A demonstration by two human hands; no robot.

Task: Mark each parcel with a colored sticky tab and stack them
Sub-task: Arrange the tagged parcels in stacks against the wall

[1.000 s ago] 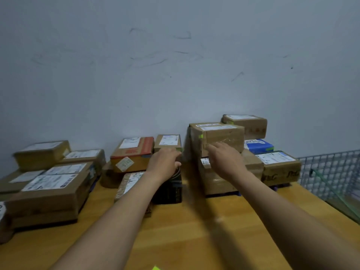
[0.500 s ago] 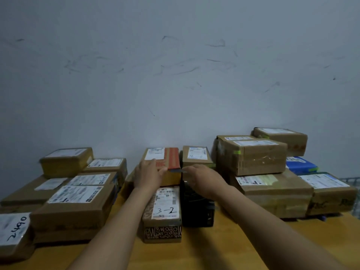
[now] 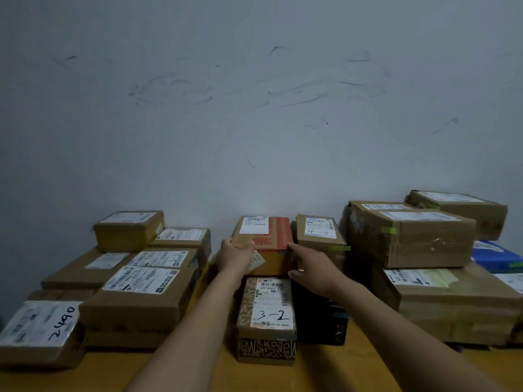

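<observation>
Fingers (image 3: 240, 245) of the left hand (image 3: 236, 257) are curled over the near left top edge of the red-taped parcel (image 3: 273, 236), clamped on it. The fingers (image 3: 294, 248) of the right hand (image 3: 314, 268) lie straight and slightly apart, pressed against the parcel's near right corner. Nearest on the table (image 3: 325, 369), the parcel marked 3-2 (image 3: 267, 315) and the black box (image 3: 319, 318) beside it show no coloured tab from this side. Behind them sits the red-taped parcel, resting on another carton; no tab is visible on it, so it is judged to be the unit now in hand, being taken out for marking. Further right, the stacked group counts as done. The parcel marked 4-3 (image 3: 319, 230) carries a green tab (image 3: 341, 248) on its near edge. The large taped parcel (image 3: 418, 241) carries a second green tab (image 3: 388, 230). The left group of parcels (image 3: 141, 292), including the one marked 2490 (image 3: 42, 323), shows no tabs. Estimated progress: under half, with the centre and left parcels left to mark and stack.
</observation>
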